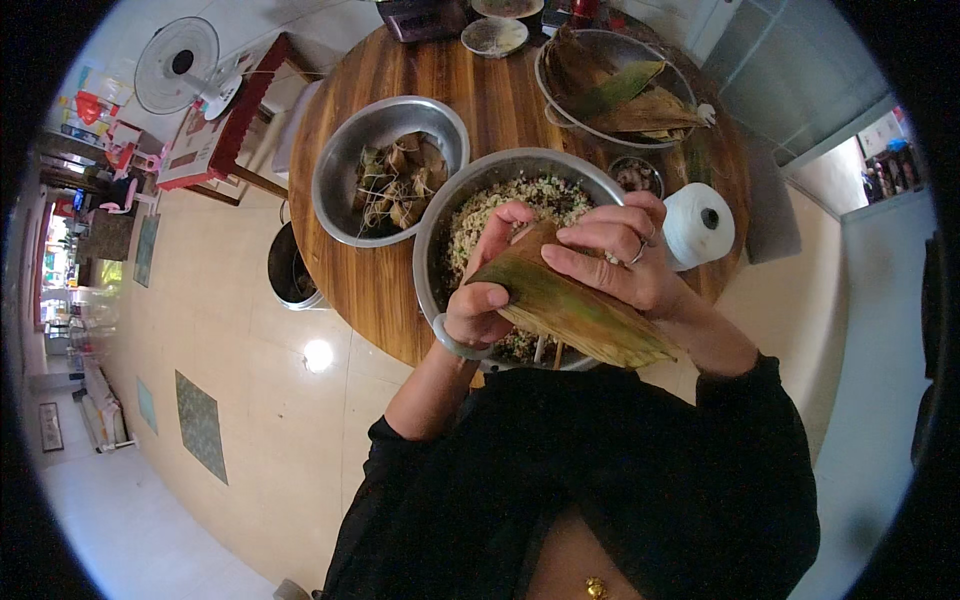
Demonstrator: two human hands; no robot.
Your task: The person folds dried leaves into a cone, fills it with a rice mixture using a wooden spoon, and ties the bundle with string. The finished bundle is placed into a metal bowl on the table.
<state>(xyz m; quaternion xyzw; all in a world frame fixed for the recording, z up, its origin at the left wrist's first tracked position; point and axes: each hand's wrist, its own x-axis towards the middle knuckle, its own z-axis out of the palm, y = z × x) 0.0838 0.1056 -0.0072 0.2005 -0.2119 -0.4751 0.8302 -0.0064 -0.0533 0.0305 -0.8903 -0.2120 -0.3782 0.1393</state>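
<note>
Both my hands hold a folded bamboo leaf (570, 304) above a large metal basin (427, 259) of rice mixture (480, 217). My left hand (487, 292), with a pale bangle at its wrist, pinches the leaf's left end between thumb and fingers. From above, my right hand (619, 251) lays its fingers on the upper edge of the leaf; a ring is on one finger. The leaf's tail hangs down to the right. What lies inside the fold is hidden. Two stick-like handles (551, 350) show in the rice below the leaf.
A second metal basin (330, 180) holds several string-tied leaf dumplings (401, 180). Loose leaves (615, 94) fill a wide bowl (551, 94) at the back right. A cone of white string (697, 225) stands beside a small bowl (636, 176). Below the round wooden table's (367, 292) left edge is a bucket (289, 266).
</note>
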